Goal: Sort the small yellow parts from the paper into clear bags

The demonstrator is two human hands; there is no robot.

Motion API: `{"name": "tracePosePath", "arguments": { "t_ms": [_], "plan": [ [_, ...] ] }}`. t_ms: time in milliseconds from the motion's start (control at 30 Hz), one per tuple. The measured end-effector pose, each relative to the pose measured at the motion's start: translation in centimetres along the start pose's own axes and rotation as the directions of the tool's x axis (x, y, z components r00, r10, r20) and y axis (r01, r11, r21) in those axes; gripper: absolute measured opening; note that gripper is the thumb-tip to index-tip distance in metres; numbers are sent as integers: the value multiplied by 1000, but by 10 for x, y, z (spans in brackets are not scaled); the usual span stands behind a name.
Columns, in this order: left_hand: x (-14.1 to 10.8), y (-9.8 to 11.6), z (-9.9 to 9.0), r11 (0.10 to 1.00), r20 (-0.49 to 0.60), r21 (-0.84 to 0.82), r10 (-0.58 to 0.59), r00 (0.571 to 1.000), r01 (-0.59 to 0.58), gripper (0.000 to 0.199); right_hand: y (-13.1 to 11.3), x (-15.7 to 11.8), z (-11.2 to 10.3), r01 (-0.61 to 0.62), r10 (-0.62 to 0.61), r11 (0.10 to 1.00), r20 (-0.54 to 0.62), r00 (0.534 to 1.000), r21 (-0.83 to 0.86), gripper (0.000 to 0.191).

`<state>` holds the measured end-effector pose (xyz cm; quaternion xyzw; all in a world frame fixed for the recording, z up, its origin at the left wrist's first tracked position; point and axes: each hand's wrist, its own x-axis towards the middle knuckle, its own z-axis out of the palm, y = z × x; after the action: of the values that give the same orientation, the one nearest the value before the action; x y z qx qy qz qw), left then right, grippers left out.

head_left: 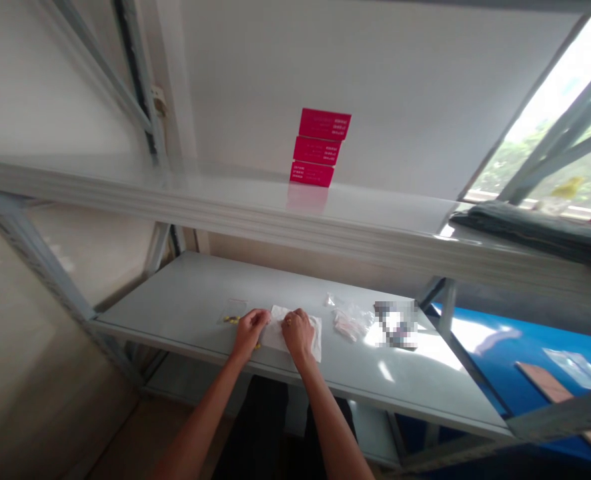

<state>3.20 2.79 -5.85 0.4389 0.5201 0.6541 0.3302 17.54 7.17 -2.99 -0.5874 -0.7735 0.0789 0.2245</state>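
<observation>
Beside the white paper (277,331) — plastic bag (350,321), then blurred packet (395,325)

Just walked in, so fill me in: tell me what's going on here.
A person is working at a grey metal shelf with bare hands. The right hand rests on a white paper sheet; the left hand is at its edge, beside small yellow pieces. A clear plastic bag lies to the right, and three red boxes stand on the shelf above.

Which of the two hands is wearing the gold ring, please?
The right hand wears the gold ring, and it rests on the white tissue. The left hand shows no ring.
</observation>
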Motion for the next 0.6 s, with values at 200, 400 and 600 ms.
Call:
{"name": "tracePosePath", "arguments": {
  "t_ms": [200,400,600],
  "plan": [
    [0,0,0,1000,-10,1,-9,1000,9,33,11,-3,-8,132,-85,930,-148,985,343,19],
    [-2,4,2,1000,-1,-8,-10,1000,10,34,15,-9,-15,285,-257,784,-129,958,551,11],
    [-3,6,3,1000,15,-7,-5,1000,5,34,14,-11,-12,327,-369,753,-45,928,570,16]
  ]
}}
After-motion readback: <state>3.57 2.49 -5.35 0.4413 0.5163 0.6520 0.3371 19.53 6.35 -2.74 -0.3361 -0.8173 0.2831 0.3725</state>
